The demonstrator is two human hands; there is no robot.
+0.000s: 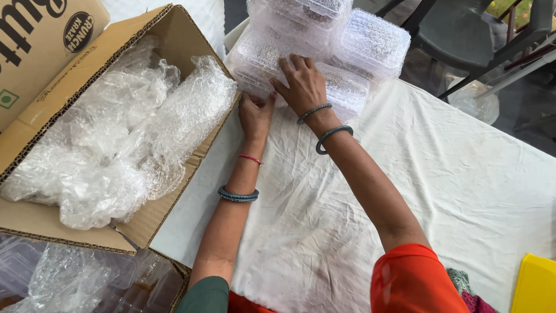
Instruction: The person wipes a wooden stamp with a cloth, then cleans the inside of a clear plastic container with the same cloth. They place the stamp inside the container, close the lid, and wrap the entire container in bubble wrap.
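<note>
Big cardboard box [116, 133] of bubble wrap sits left of the wrapped clear containers [315, 55]. My right hand [304, 84] lies spread flat on them; left hand [255, 116] pinches the wrap edge. I'd press evenly, smoothing wrap.

Clear plastic boxes [347, 87], glossy, swathed in bubble wrap. Brown corrugated cardboard carton [174, 35], matt, rough-edged, stuffed with crinkled shiny bubble wrap [116, 139]. Counter under white cloth [452, 174], matt, creased, faintly stained. Wrist bangles [333, 136] dark, dull metallic sheen. Yellow board [536, 284], smooth plastic look.
</note>
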